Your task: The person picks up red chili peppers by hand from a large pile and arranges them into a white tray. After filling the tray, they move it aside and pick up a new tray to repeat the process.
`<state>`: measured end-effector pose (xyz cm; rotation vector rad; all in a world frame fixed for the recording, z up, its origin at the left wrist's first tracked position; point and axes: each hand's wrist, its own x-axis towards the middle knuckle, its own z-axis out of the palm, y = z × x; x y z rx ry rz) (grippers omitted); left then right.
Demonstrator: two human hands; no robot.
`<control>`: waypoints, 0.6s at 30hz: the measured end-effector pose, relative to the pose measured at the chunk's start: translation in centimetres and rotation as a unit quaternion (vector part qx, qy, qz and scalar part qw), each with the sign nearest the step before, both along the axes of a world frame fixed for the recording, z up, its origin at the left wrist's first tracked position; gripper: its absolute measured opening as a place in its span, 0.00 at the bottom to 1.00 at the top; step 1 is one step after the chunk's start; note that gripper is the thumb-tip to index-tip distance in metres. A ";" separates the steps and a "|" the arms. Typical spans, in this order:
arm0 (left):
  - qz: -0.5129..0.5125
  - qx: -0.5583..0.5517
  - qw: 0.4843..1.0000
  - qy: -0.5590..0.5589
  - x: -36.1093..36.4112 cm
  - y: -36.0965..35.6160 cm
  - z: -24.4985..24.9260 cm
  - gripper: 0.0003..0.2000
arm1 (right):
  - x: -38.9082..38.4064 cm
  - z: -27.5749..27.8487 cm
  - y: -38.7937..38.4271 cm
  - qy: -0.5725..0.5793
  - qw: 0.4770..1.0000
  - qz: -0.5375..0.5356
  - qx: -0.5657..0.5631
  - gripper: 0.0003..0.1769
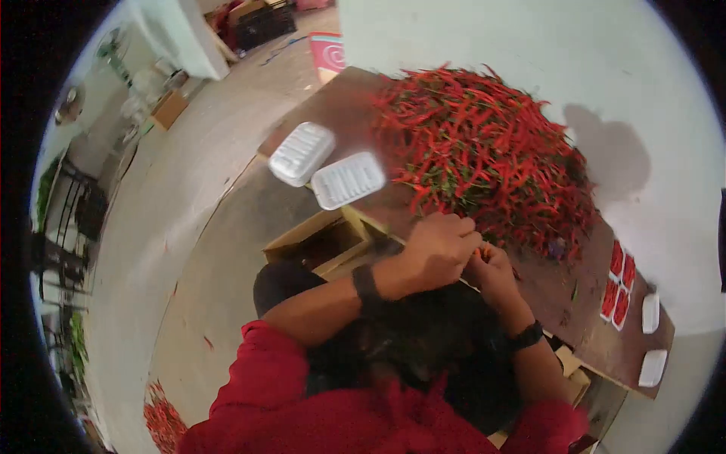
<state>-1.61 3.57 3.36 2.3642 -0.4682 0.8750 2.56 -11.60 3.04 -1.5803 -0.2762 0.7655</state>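
A large heap of red chillies (pixel 484 144) with green stems covers the middle of the brown table (pixel 560 303). Just below its near edge, my left hand (pixel 439 246) is closed with fingertips pinched together. My right hand (pixel 495 276) is also closed, its fingers almost meeting those of my left hand. A small reddish bit shows between them, too small to name. Two stacks of white foam trays, one (pixel 302 153) behind the other (pixel 348 180), stand left of the heap.
Several small trays filled with chillies (pixel 618 284) lie at the right, beside two white trays (pixel 650 313). An open cardboard box (pixel 318 234) is below the table's edge. More chillies (pixel 162 420) lie on the floor at lower left. A pale wall (pixel 605 60) runs behind the table.
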 end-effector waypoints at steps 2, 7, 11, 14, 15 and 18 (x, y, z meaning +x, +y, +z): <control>-0.021 0.014 0.999 -0.047 -0.2 0.7 -0.2 0.06 | 0.3 -1.2 0.4 0.009 0.998 0.032 0.060 0.06; -0.043 0.013 0.997 -0.068 -1.7 1.1 0.7 0.10 | -0.4 -2.6 1.4 -0.010 0.998 0.060 -0.010 0.11; -0.097 -0.038 0.985 -0.139 -4.4 -1.2 2.4 0.07 | -1.5 -6.0 2.7 0.090 0.985 -0.133 0.069 0.11; -0.179 -0.046 0.976 -0.119 -5.9 -2.8 1.5 0.09 | 1.1 -6.8 5.2 0.185 0.979 0.044 -0.068 0.11; -0.177 -0.047 0.976 -0.119 -6.3 -2.7 1.7 0.09 | 0.8 -6.7 6.4 0.155 0.980 0.084 -0.087 0.13; -0.231 -0.069 0.964 -0.114 -7.4 -2.2 3.1 0.07 | -1.0 -5.6 10.7 0.190 0.972 0.130 0.051 0.17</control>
